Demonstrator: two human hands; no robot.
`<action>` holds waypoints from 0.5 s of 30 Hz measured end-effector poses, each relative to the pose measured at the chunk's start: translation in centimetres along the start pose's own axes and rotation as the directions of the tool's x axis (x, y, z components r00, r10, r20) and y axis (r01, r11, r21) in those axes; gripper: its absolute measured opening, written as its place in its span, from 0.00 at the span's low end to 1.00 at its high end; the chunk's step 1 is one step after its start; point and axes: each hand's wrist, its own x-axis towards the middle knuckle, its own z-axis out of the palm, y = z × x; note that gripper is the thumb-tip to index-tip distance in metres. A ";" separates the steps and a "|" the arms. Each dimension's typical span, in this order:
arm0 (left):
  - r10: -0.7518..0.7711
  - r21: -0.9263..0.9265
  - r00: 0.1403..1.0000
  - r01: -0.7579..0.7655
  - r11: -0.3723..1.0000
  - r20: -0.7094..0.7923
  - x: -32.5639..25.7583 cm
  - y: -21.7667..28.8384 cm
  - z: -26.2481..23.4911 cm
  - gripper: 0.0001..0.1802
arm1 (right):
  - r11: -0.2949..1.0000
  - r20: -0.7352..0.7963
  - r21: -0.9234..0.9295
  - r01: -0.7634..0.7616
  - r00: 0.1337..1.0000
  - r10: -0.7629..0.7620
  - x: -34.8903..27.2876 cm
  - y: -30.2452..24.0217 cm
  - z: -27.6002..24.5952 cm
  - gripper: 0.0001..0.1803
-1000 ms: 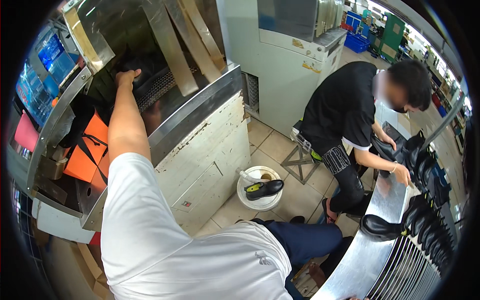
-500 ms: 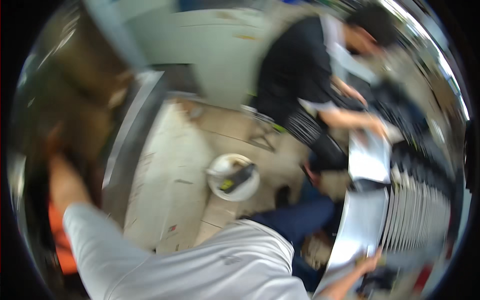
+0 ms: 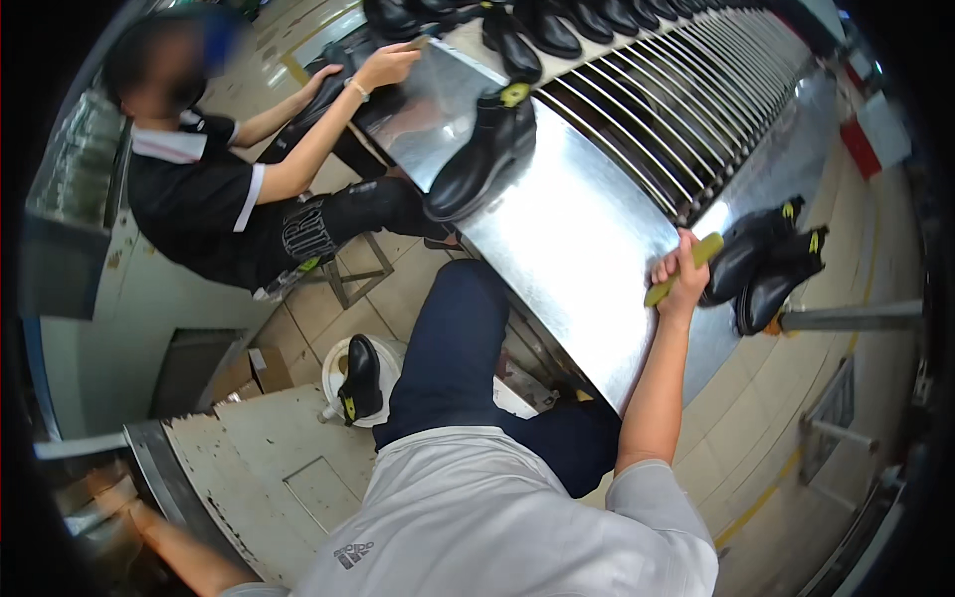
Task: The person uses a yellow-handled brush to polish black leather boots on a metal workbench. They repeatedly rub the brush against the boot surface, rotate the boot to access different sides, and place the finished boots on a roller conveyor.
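My right hand (image 3: pixel 680 276) rests at the metal table's edge, closed round a flat yellow-green bar (image 3: pixel 686 269), whose exact kind I cannot make out. Two black ankle boots with yellow-green tabs, a nearer boot (image 3: pixel 784 279) and one behind it (image 3: pixel 748 239), stand just right of that hand. Another black boot (image 3: pixel 477 164) is on the table, farther off to the left. My left hand (image 3: pixel 111 493) reaches out at the far left, smeared by motion beside a pale, blurred thing. Its fingers cannot be read.
A shiny metal table (image 3: pixel 587 249) runs before my knees, joined to a rack of metal rollers (image 3: pixel 686 99). Black boots (image 3: pixel 547 30) line its far side. A co-worker (image 3: pixel 209 189) sits at the left, handling a dark boot. One boot (image 3: pixel 361 378) lies on a white bucket (image 3: pixel 336 368).
The view has swung to the right, so the table and rollers show more fully. My left arm still reaches out left. The co-worker appears farther left in the picture.
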 end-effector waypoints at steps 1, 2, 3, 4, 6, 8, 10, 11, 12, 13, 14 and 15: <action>0.086 -0.126 0.993 -0.096 0.987 -0.086 -4.4 4.2 1.3 0.16 | 0.999 0.005 0.019 -0.034 0.999 0.034 0.1 -0.1 0.1 0.15; 0.144 -0.257 0.983 -0.170 0.951 -0.117 -9.5 8.9 2.2 0.16 | 0.998 0.014 0.031 -0.060 0.998 0.059 0.3 -0.1 0.2 0.15; 0.069 -0.357 0.996 -0.046 0.933 0.053 -12.3 12.4 3.2 0.15 | 0.997 0.005 0.031 -0.074 0.997 0.074 0.5 0.1 0.2 0.15; 0.327 -0.607 0.940 -0.316 0.729 -0.097 -22.0 19.4 3.9 0.10 | 0.997 -0.018 0.010 -0.073 0.997 0.073 0.4 0.1 -0.2 0.15; 0.780 -0.826 0.582 -0.306 0.473 0.231 -38.3 33.9 -1.7 0.15 | 0.997 -0.038 -0.034 -0.069 0.997 0.068 0.7 0.2 -0.5 0.16; 0.906 -0.904 0.138 0.224 0.364 0.399 -48.0 44.7 -6.6 0.30 | 0.998 -0.013 -0.016 -0.061 0.998 0.061 0.9 0.2 0.1 0.16; 0.975 -0.916 -0.168 0.348 0.199 0.148 -54.8 52.9 -7.2 0.47 | 0.999 -0.014 0.004 -0.042 0.999 0.042 0.8 -0.4 0.3 0.16; 0.983 -0.919 -0.182 0.390 0.062 -0.010 -57.2 57.4 -7.8 0.51 | 0.998 0.011 0.039 -0.042 0.999 0.041 1.1 -0.5 0.1 0.17; 0.979 -0.934 -0.190 0.330 0.138 0.078 -59.4 60.7 -7.7 0.51 | 0.999 0.012 0.047 -0.028 1.000 0.027 1.3 -0.6 0.4 0.17; 0.927 -0.801 -0.349 0.512 0.310 0.136 -61.1 63.9 -9.5 0.49 | 0.999 -0.011 0.037 -0.018 1.000 0.018 1.0 -0.6 0.2 0.17; 0.851 -0.710 -0.400 0.485 0.511 0.340 -61.7 65.3 -12.4 0.42 | 1.000 -0.040 0.019 -0.002 0.999 0.003 0.9 -0.7 0.0 0.18; 0.827 -0.660 -0.430 0.508 0.554 0.363 -61.5 65.8 -12.7 0.39 | 1.000 -0.022 0.005 0.006 1.000 -0.005 0.9 -0.5 0.2 0.18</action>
